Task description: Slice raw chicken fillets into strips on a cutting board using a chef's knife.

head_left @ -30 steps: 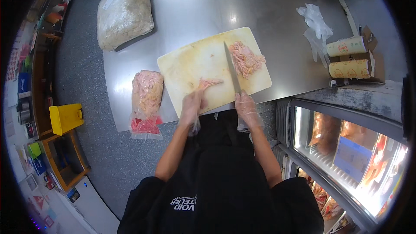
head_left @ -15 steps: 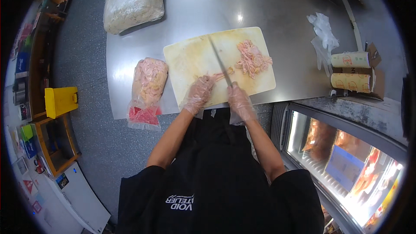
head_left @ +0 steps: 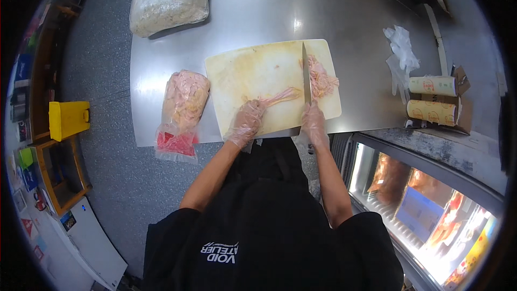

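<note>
On a white cutting board (head_left: 237, 70), a strip of pale pink raw meat (head_left: 283, 96) lies with its near end under the fingers of my left hand (head_left: 248, 117), which are closed on it. My right hand (head_left: 313, 118) grips a long knife (head_left: 307, 73) by its handle, which the fingers hide. The blade points away from me, beside a pile of cut raw meat (head_left: 321, 79) on the board's right side. Both hands wear clear plastic gloves. Left of the board rests a clear bag of raw pinkish meat (head_left: 186, 97).
The steel table (head_left: 247, 5) carries a large wrapped pale bundle (head_left: 169, 0) at the far left. On the right lie clear plastic gloves (head_left: 401, 51) and two rolls (head_left: 432, 110) by a cardboard box. A lit glass display case (head_left: 420, 210) stands at the near right.
The knife has moved right, from over the meat strip to beside the cut pile, and its blade is now more upright in view. My left hand stays at the strip.
</note>
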Available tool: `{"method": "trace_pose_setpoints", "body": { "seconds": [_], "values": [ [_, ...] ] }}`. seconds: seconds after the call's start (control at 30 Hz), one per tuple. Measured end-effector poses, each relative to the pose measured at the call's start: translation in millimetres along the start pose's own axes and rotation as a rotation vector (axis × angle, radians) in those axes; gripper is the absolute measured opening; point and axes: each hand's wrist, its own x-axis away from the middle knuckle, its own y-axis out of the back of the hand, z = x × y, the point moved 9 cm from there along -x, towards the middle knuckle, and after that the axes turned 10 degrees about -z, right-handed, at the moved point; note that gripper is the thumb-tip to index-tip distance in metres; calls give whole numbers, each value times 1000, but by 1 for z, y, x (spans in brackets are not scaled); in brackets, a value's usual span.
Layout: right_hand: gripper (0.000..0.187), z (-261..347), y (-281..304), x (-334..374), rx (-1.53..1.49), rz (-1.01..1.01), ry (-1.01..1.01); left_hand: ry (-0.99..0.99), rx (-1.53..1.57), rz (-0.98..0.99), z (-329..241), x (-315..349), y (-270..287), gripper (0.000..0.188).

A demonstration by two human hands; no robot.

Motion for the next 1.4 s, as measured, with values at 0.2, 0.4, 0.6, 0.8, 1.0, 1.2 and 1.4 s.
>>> {"method": "trace_pose_setpoints", "body": {
  "seconds": [0.2, 0.4, 0.6, 0.8, 1.0, 1.2, 1.4],
  "values": [
    [21, 38, -26, 53, 280, 180, 12, 24, 46, 2, 6, 4, 1, 24],
    [23, 85, -65, -38, 66, 27, 386, 107, 31, 138, 3, 2, -7, 27],
    [27, 133, -63, -111, 54, -52, 318, -5, 23, 90, -3, 7, -14, 28],
    [30, 43, -39, 14, 116, 119, 178, 36, -96, 121, 4, 12, -3, 29],
    [29, 10, -21, -4, -191, 82, -126, -23, -173, 132, -1, 4, -6, 20],
    [25, 30, -14, 12, 145, 74, 77, -32, -204, 129, -6, 3, -3, 21],
    [33, 25, -24, 24, 257, 150, -47, 29, -137, 111, -2, 9, -4, 22]
  ]
}}
